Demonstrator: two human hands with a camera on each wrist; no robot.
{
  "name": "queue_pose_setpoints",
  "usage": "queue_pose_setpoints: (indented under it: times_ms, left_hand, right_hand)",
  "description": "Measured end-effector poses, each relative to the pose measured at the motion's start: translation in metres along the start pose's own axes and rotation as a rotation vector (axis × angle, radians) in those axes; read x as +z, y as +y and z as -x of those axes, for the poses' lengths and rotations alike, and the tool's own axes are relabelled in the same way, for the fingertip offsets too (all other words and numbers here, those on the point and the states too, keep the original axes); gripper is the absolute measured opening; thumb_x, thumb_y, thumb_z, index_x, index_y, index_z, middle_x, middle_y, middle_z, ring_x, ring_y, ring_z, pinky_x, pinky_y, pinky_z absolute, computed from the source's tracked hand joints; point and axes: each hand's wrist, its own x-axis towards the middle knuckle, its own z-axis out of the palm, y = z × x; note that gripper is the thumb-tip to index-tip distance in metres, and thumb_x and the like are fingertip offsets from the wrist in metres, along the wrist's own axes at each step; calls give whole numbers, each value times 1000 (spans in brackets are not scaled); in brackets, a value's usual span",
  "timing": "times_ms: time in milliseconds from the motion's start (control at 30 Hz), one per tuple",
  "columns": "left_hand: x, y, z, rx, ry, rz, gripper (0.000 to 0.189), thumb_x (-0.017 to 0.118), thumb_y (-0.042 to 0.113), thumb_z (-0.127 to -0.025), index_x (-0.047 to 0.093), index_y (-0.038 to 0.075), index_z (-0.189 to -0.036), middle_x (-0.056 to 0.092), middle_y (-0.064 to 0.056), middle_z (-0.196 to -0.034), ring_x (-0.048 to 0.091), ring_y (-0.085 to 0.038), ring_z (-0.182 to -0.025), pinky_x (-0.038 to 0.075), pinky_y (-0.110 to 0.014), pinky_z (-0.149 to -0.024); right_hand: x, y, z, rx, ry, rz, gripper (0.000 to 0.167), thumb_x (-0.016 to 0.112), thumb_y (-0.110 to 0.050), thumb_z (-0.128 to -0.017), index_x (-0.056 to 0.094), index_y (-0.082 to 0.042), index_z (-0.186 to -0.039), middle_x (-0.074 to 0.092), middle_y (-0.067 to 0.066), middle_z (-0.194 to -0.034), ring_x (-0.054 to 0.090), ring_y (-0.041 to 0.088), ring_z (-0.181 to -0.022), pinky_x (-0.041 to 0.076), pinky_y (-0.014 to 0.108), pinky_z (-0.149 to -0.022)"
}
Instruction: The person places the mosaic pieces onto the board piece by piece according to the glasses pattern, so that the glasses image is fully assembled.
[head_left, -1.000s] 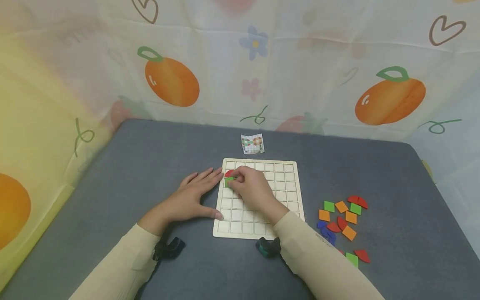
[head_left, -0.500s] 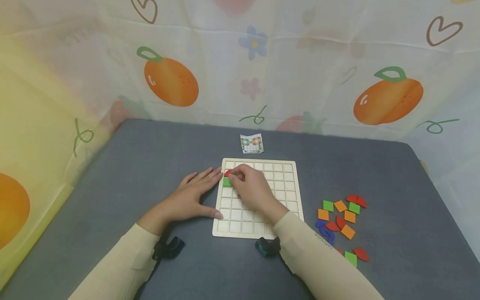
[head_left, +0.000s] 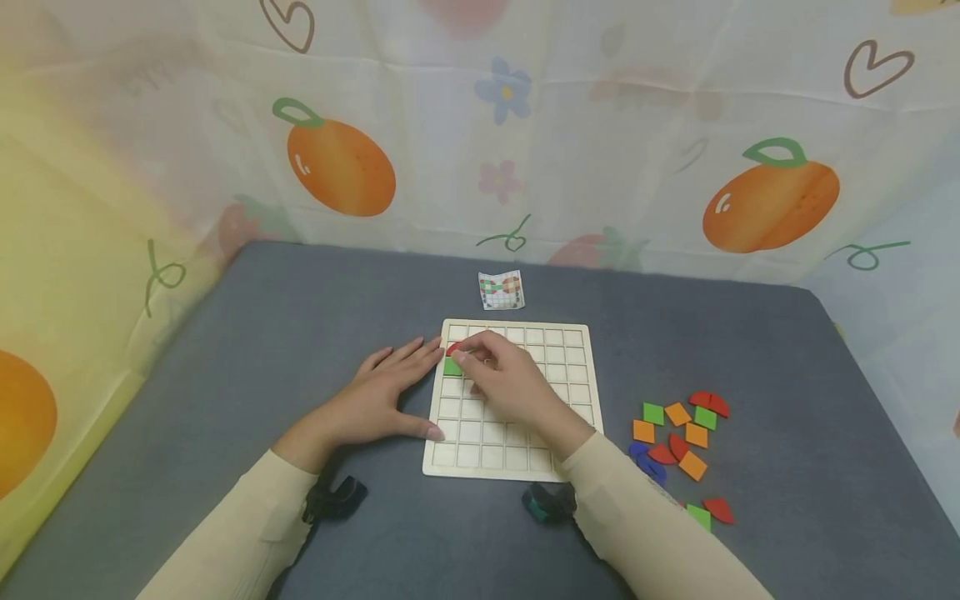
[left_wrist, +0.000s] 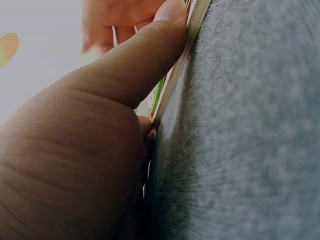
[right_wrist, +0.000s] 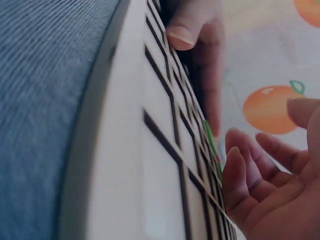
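Wooden board (head_left: 566, 372) touched by outspread left hand (head_left: 378, 404).

The grid board (head_left: 555, 354) lay on the table (head_left: 225, 400), with the card (head_left: 502, 290) at its 12 o'clock and the curtain (head_left: 442, 125) farther behind. The left hand (head_left: 386, 400) rested against the board's 9 o'clock edge. Over the board, the right hand (head_left: 510, 375) reached toward 10 o'clock, its fingertips just beside a square tile (head_left: 452, 367) and a curved tile (head_left: 453, 348) at that tile's 12 o'clock. Well apart, the loose pieces (head_left: 678, 447) lay between 3 and 4 o'clock.
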Motion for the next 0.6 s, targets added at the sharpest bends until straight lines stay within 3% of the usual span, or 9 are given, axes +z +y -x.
queue_pose_setpoints:
  times_ms: [300,600]
  left_hand:
    - [1,2,-1,-23,-6,1,122,87,70,-82,31,13,-173,20,2,-180,11,-27,-166,3,-62,-126]
    - [2,1,-1,-24,-8,-16,122,87,69,-82,29,14,-174,19,2,-180,10,-28,-166,4,-62,-126]
  right_hand:
    - [-23,-2,15,-71,-12,-151,41,56,-38,-116,65,-4,-139,70,12,-115,72,29,-92,61,47,-85]
    - [-52,4,31,-132,-11,-231,50,41,-39,-120,60,1,-144,69,16,-123,70,35,-103,56,49,-92]
